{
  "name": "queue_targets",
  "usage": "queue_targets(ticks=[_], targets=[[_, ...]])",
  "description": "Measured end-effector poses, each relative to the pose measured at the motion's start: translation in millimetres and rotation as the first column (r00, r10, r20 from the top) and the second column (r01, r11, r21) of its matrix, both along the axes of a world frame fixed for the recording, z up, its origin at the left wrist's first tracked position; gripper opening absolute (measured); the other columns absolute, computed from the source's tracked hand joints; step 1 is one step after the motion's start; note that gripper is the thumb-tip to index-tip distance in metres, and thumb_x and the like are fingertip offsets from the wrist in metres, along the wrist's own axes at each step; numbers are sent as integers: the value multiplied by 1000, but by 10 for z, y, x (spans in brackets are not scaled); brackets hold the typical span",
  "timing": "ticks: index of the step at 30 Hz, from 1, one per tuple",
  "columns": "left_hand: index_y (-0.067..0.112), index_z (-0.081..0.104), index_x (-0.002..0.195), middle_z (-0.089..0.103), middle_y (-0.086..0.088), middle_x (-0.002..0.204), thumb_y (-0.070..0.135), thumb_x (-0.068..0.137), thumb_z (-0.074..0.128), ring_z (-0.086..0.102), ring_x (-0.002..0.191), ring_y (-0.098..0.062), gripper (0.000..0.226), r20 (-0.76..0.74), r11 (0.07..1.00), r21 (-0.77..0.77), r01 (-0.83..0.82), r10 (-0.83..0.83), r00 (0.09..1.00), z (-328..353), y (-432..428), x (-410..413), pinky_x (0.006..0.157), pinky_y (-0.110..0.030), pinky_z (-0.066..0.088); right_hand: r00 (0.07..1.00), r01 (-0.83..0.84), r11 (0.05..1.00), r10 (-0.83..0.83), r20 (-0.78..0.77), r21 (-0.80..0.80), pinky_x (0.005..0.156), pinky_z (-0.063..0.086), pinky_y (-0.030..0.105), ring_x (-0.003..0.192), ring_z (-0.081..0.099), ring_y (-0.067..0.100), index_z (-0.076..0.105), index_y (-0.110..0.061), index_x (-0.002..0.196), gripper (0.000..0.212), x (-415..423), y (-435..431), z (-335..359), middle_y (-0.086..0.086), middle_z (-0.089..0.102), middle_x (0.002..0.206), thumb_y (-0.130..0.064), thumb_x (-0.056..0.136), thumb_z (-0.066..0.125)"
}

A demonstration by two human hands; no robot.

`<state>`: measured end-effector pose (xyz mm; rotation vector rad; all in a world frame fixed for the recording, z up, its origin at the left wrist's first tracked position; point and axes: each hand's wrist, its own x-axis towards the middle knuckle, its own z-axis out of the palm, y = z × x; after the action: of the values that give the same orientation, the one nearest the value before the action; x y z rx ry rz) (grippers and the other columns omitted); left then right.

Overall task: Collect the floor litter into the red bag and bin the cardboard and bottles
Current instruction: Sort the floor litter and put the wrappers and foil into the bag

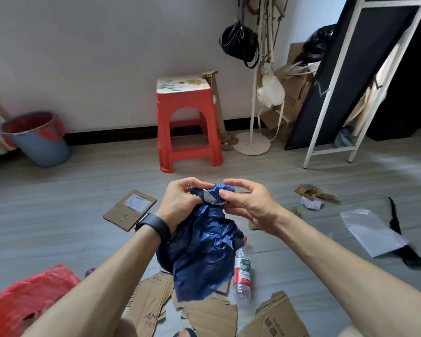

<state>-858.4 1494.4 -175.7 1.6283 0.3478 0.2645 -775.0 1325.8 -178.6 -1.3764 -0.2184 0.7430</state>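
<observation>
A crumpled blue plastic wrapper hangs in front of me at mid-frame. My left hand grips its top from the left, and my right hand pinches the same bunched top, with a white label, from the right. The red bag lies on the floor at the lower left, partly behind my left forearm. A clear plastic bottle with a red label lies on the floor under the wrapper. Torn cardboard pieces lie along the bottom edge, and a flat cardboard sheet lies further left.
A blue bin with a red liner stands at the far left wall. A red stool is at centre back, a coat stand and boxes to its right. Brown paper scraps, a white slip and a white mailer bag lie at right.
</observation>
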Motion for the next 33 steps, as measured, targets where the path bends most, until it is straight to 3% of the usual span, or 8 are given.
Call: queue_targets(ticks=[5,11,15,18,21,24,29,33], targets=[[11,68,118,70,-18,101,5,76,63,68,84,-28,43,-128,917,-390,80,-140,982,82,-14,-1,77,-36,54,987,111,994,-113,111,22,83,60,36,94,73,26,70,-7,105,31,20,22,-55,16,74,106,4,78,80],[8,65,120,71,-19,113,17,90,71,69,106,-35,32,-140,949,-254,185,-225,964,43,33,16,95,-43,55,948,168,985,-150,281,-42,85,60,39,85,73,19,76,-16,90,30,-65,71,-146,9,77,94,3,69,85],[26,68,112,76,-12,100,1,79,79,73,92,-29,43,-186,991,-13,132,-132,974,49,38,27,78,-33,59,967,148,988,-136,214,-41,94,57,41,99,71,26,78,-15,78,25,-27,55,-127,7,76,101,9,72,78],[22,70,111,74,-14,106,-10,77,74,72,91,-26,47,-146,995,-25,94,-97,985,58,48,13,86,-37,58,985,62,990,-39,170,-130,99,46,42,117,59,18,76,-23,101,36,20,27,-44,-4,71,114,-17,67,73],[17,69,116,74,-15,107,-15,79,68,72,88,-25,49,-161,983,-118,138,-156,975,66,100,-18,82,-36,59,999,-11,977,18,32,-215,112,30,50,137,39,25,39,-36,148,94,73,-47,-59,-7,44,146,-54,63,76],[14,69,115,74,-17,104,-18,79,64,71,89,-28,49,-183,968,-165,188,-217,959,70,104,-50,84,-39,59,980,-196,968,190,-53,-157,108,43,51,123,61,29,37,-44,149,86,53,-89,-49,-7,49,146,-59,74,77],[23,73,100,74,1,95,-9,70,77,69,87,-13,44,-137,966,222,135,-107,985,-33,74,-19,79,-24,55,990,-99,991,107,87,-92,78,61,32,94,74,24,63,-16,131,47,-44,82,-85,15,70,119,-8,86,76],[45,49,132,38,1,143,24,58,90,40,130,-14,87,-74,791,605,90,-57,996,-125,123,-32,108,-25,36,974,-111,979,142,179,-170,78,61,34,95,73,22,68,-13,118,36,10,44,-116,12,71,114,0,84,75]])
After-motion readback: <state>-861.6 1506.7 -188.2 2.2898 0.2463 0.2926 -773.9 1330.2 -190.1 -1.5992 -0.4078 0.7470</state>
